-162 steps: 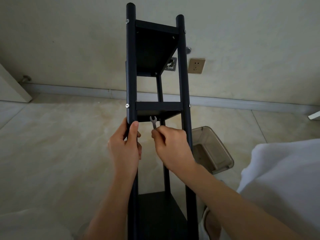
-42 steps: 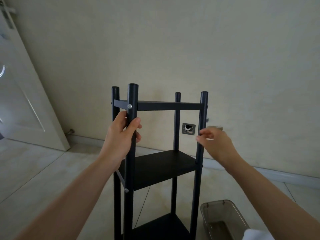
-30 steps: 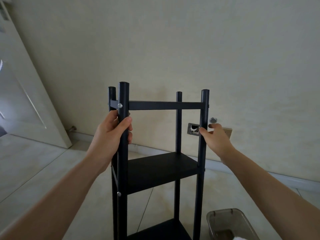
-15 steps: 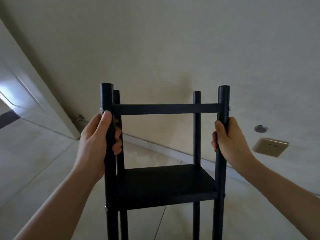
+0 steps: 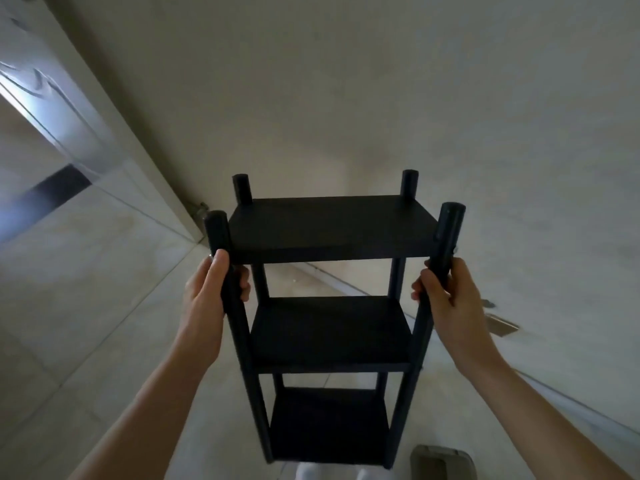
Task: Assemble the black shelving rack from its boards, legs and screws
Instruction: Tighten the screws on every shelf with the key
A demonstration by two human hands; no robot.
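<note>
Gripping near legs of black rack (image 5: 329, 327) just under top board | left hand (image 5: 207, 299) wrapped round left leg | right hand (image 5: 446, 299) wrapped round right leg | rack upright on tiled floor (image 5: 86, 289), three boards, beside wall | grey bin (image 5: 443, 462) at lower right

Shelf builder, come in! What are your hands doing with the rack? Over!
Left hand grips front-left leg. Right hand grips front-right leg. Black rack upright, three boards in. Plastic bin on the floor beside it, not blocking.
</note>
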